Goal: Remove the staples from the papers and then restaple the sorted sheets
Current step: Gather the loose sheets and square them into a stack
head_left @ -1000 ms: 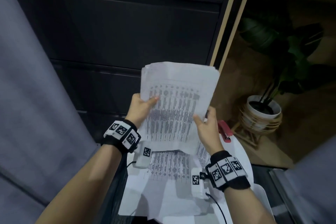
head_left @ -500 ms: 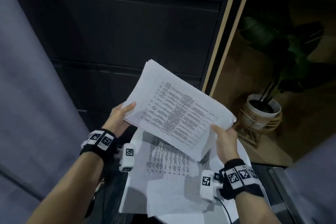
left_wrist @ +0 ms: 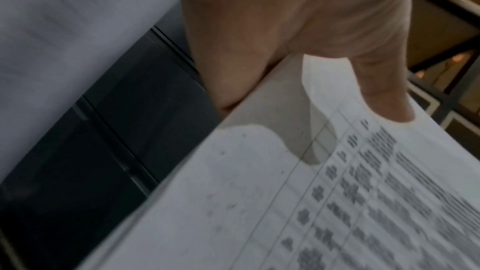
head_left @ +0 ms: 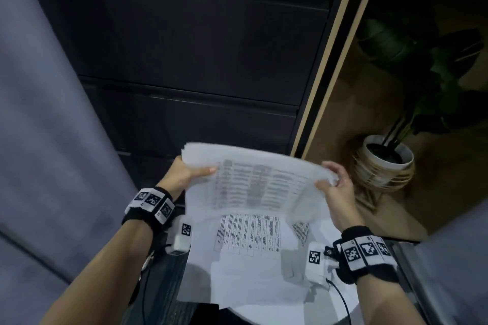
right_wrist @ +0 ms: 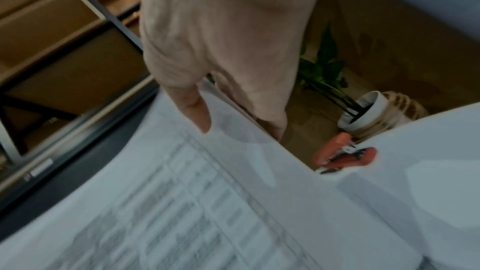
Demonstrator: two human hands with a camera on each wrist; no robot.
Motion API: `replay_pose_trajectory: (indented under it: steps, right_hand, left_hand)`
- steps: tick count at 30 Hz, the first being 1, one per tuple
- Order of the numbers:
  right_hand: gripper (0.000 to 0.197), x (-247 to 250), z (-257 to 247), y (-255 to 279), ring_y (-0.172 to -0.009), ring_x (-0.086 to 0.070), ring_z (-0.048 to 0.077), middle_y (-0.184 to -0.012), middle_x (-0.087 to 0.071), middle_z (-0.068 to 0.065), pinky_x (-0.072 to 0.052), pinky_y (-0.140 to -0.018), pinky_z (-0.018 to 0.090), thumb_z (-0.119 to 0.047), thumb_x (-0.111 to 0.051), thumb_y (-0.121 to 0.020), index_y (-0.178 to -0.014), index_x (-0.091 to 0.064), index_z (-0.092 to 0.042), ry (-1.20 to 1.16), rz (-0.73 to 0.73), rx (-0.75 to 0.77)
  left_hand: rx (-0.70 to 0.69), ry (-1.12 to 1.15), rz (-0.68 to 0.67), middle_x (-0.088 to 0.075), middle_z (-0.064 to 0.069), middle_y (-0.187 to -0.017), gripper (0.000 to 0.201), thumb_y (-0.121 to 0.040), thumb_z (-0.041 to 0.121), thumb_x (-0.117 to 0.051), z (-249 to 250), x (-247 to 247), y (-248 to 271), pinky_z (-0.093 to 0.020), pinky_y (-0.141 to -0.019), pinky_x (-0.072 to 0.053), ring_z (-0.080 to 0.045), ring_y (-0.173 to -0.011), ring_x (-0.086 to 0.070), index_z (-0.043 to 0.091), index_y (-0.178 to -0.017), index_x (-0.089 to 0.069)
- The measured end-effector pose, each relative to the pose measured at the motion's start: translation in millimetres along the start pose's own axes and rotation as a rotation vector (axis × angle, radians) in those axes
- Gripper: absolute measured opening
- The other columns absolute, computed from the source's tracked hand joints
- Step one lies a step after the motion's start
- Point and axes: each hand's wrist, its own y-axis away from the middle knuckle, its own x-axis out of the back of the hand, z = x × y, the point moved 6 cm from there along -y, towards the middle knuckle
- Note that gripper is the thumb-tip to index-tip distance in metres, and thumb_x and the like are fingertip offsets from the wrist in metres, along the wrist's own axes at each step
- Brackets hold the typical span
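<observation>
A thick stack of printed sheets (head_left: 253,182) is held in the air above a small round white table (head_left: 351,306), lying wide and nearly flat. My left hand (head_left: 184,174) grips its left edge, thumb on top (left_wrist: 384,93) and fingers underneath. My right hand (head_left: 335,187) pinches the right edge, thumb on the printed face (right_wrist: 197,114). More loose printed sheets (head_left: 248,240) lie spread on the table below. A red stapler (right_wrist: 342,155) sits on the table's far right edge, seen only in the right wrist view past the stack's corner (right_wrist: 233,213).
A dark metal filing cabinet (head_left: 190,55) with wide drawers stands straight ahead. A potted plant in a white pot (head_left: 386,158) on a rattan stand sits on the floor at the right. Grey upholstery (head_left: 47,140) rises at the left. Wrist cables hang by the table.
The stack has been turned from upright to tilted and now to a wide, nearly flat pose. Both hands shifted to its left and right edges and came lower.
</observation>
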Motion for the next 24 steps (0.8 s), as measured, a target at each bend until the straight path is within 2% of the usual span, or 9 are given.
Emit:
replay_pose_trajectory:
  steps: [1,3,6,9,12,14,18,21,24]
  right_hand:
    - [0.048,-2,9,1,-0.106,-0.062,0.027,-0.112,-0.064,0.004,-0.05,-0.097,0.051,0.016,-0.055,-0.084,-0.117,-0.053,-0.02,0.028,-0.01,-0.025]
    - [0.052,-7,23,1,-0.11,-0.063,0.027,-0.119,-0.065,0.007,-0.047,-0.1,0.053,0.014,-0.054,-0.086,-0.128,-0.049,-0.017,0.044,-0.011,-0.063]
    - [0.044,-11,15,2,-0.107,-0.062,0.026,-0.123,-0.064,0.013,-0.048,-0.098,0.045,0.012,-0.051,-0.09,-0.123,-0.05,-0.017,0.005,0.013,-0.023]
    - [0.053,-2,-9,6,-0.113,-0.057,0.023,-0.112,-0.062,0.0,-0.046,-0.093,0.036,0.013,-0.052,-0.09,-0.133,-0.046,-0.018,-0.122,0.052,0.042]
    - [0.056,10,-13,8,-0.105,-0.055,0.023,-0.104,-0.056,-0.006,-0.046,-0.083,0.034,0.016,-0.054,-0.084,-0.124,-0.049,-0.023,-0.094,0.084,0.105]
    - [0.055,10,-4,6,-0.096,-0.056,0.02,-0.105,-0.056,-0.003,-0.046,-0.077,0.029,0.019,-0.052,-0.081,-0.117,-0.051,-0.022,-0.024,0.094,0.097]
    - [0.05,1,8,3,-0.09,-0.056,0.016,-0.108,-0.058,0.005,-0.044,-0.066,0.024,0.02,-0.05,-0.083,-0.113,-0.054,-0.019,-0.021,0.081,0.037]
    - [0.047,1,3,1,-0.084,-0.057,0.013,-0.103,-0.059,0.004,-0.045,-0.065,0.023,0.02,-0.049,-0.084,-0.11,-0.055,-0.018,-0.012,0.082,0.053]
    - [0.048,3,1,2,-0.083,-0.058,0.012,-0.099,-0.06,0.002,-0.046,-0.065,0.023,0.021,-0.047,-0.083,-0.106,-0.054,-0.021,-0.01,0.094,0.062]
  left_hand:
    - [0.018,-0.012,-0.015,-0.074,-0.01,-0.103,0.075,-0.038,0.029,-0.097,-8,-3,1,-0.032,-0.078,-0.059,-0.022,-0.096,-0.07,0.006,-0.104,-0.07]
    - [0.028,-0.039,-0.033,-0.073,-0.013,-0.107,0.059,-0.055,0.015,-0.091,-18,-14,4,-0.031,-0.079,-0.058,-0.025,-0.1,-0.069,0.003,-0.108,-0.068]
    - [-0.001,-0.019,0.021,-0.073,-0.012,-0.103,0.034,-0.071,-0.006,-0.076,-13,-21,4,-0.035,-0.084,-0.058,-0.027,-0.099,-0.069,0.002,-0.104,-0.069]
    - [-0.074,0.015,-0.017,-0.074,-0.011,-0.102,0.034,-0.066,0.009,-0.085,10,-19,3,-0.039,-0.086,-0.057,-0.026,-0.097,-0.071,0.008,-0.098,-0.074]
    - [-0.107,0.021,-0.047,-0.075,-0.009,-0.101,0.06,-0.045,0.031,-0.094,19,-12,3,-0.028,-0.075,-0.058,-0.02,-0.092,-0.072,0.011,-0.097,-0.074]
    - [-0.083,-0.052,-0.054,-0.074,-0.008,-0.102,0.062,-0.05,0.026,-0.092,9,-13,2,-0.025,-0.077,-0.057,-0.021,-0.095,-0.071,0.008,-0.106,-0.071]
    - [-0.032,-0.056,0.008,-0.074,-0.011,-0.104,0.039,-0.069,0.005,-0.08,-4,-14,7,-0.036,-0.088,-0.056,-0.027,-0.101,-0.069,0.002,-0.106,-0.069]
    - [-0.055,-0.018,0.028,-0.074,-0.013,-0.099,0.039,-0.069,0.012,-0.078,4,-14,4,-0.038,-0.085,-0.056,-0.027,-0.094,-0.071,-0.004,-0.104,-0.069]
    - [-0.111,0.01,0.081,-0.073,-0.013,-0.087,0.049,-0.073,0.035,-0.08,19,-14,2,-0.032,-0.077,-0.054,-0.021,-0.078,-0.07,-0.006,-0.098,-0.07]
